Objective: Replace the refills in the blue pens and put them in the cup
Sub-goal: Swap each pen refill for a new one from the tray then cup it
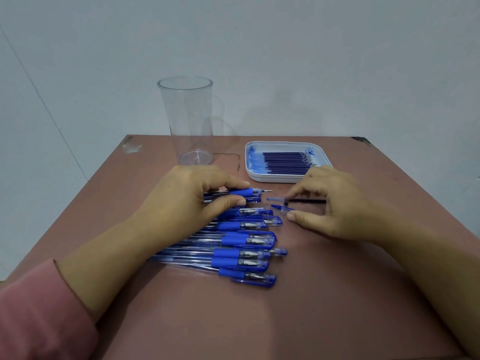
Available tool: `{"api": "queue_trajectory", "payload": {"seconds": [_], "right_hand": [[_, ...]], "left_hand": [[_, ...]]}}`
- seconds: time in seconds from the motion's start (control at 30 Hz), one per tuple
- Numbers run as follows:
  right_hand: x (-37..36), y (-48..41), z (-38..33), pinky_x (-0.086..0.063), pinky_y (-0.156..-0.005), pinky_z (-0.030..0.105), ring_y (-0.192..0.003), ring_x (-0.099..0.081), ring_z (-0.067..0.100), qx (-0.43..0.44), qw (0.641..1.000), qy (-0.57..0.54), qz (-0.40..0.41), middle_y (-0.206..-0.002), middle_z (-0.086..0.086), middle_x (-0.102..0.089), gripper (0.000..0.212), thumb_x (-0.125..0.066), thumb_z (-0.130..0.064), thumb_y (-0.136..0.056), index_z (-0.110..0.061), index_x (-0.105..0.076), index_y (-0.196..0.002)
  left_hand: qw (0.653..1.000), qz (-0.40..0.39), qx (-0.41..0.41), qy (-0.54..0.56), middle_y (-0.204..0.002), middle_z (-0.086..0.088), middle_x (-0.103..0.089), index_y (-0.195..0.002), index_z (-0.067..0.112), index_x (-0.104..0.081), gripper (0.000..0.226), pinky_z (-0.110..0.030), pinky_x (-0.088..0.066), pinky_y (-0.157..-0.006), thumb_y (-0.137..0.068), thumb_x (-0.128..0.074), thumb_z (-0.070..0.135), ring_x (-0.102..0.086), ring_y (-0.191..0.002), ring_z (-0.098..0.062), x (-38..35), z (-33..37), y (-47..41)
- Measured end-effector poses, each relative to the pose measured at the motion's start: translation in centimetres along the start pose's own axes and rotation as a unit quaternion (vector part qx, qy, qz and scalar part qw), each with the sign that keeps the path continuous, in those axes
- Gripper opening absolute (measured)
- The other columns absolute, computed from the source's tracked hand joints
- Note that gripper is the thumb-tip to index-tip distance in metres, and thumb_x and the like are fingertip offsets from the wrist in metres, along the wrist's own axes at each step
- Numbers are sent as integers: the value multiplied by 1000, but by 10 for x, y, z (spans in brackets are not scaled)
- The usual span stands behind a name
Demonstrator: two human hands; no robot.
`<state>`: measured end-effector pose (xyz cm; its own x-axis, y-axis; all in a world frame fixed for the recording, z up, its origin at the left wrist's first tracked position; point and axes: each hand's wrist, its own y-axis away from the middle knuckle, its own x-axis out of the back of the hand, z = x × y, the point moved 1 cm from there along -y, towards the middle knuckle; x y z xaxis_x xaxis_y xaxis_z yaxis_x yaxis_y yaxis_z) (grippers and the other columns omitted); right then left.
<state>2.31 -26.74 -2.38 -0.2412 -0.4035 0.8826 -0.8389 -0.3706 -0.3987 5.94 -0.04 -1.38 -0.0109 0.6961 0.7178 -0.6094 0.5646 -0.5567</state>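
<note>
A clear-barrelled pen with a blue rubber grip [241, 192] is pinched at that grip between the thumb and forefinger of the left hand [192, 201]. Its cap is off and its metal tip is pointed right. It is held at the far end of a row of capped blue pens [244, 245] laid side by side on a reddish-brown table [337, 294].

A thin dark refill [306, 201] with a pale blue end is touched by the curled forefinger of the right hand [335, 206]. The thumb is held apart from it, and whether the refill is actually gripped cannot be told. A loose blue cap [281, 208] lies just beside the refill, between forefinger and thumb.

A tall clear plastic cup [185, 120] stands upright behind the left hand. A white rounded tray [285, 179] of dark blue refills [285, 162] is seen just beyond the right hand.
</note>
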Motion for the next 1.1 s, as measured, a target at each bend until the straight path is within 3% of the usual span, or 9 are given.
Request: {"api": "queue_trajectory", "payload": {"seconds": [0.07,0.27,0.33,0.43,0.57,0.7,0.93,1.1], "right_hand": [[-3,-1,1,-35,-73,9,-84,-51,0,-9,1000,1,2,-85,-18,-55,25,-60,-47,-82,-35,-68,-102],[-8,-11,5,-30,-73,11,-83,-48,4,-31,999,11,-42,-83,-21,-50,15,-66,-22,-88,-30,-73,-100],[-6,-12,3,-34,-73,12,-84,-52,8,-36,998,11,-43,-85,-18,-55,13,-68,-19,-87,-27,-73,-97],[-1,-11,-5,-43,-73,12,-82,-61,6,-51,997,-55,23,-82,-16,-64,11,-69,-15,-87,-25,-71,-92],[4,-7,-24,-48,-74,10,-81,-66,4,-61,972,-209,83,-82,-13,-70,7,-66,-22,-87,-28,-68,-90],[-1,-7,-36,-49,-76,13,-84,-66,4,-42,960,-264,84,-88,-17,-68,11,-61,-30,-84,-32,-66,-94],[-11,-9,-40,-47,-65,8,-74,-64,-3,-26,957,-277,77,-80,-24,-66,18,-70,-11,-84,-26,-68,-93],[-13,-13,-42,-44,-72,6,-80,-62,-1,23,979,-161,125,-84,-22,-63,20,-74,-15,-83,-28,-66,-96]], "left_hand": [[1000,0,1,0,-88,22,-69,-106,34,-73,24,-18,-50,-71,-84,-70,41,-64,-82,1,-1,-1,0],[1000,-5,-3,-6,-88,22,-68,-107,33,-73,25,-18,-50,-71,-83,-69,40,-64,-82,1,0,0,0],[1000,-7,-3,-5,-89,21,-69,-107,32,-73,26,-20,-51,-71,-83,-68,40,-64,-81,0,0,0,0],[1000,-8,-1,-4,-89,21,-69,-107,34,-73,27,-20,-50,-71,-82,-67,42,-64,-82,0,-1,0,0],[1000,-3,1,-2,-87,22,-68,-106,34,-73,23,-20,-50,-70,-83,-71,39,-64,-81,-1,-3,-3,0],[1000,3,-1,-6,-87,21,-69,-106,36,-73,24,-24,-51,-70,-83,-70,40,-64,-80,-2,-2,-3,0],[1000,6,-8,-2,-88,19,-70,-106,35,-73,24,-23,-51,-69,-83,-76,30,-64,-80,0,-3,0,0],[1000,6,-16,-4,-88,18,-70,-107,35,-72,24,-26,-51,-69,-84,-75,31,-64,-80,0,-5,-1,0]]}}
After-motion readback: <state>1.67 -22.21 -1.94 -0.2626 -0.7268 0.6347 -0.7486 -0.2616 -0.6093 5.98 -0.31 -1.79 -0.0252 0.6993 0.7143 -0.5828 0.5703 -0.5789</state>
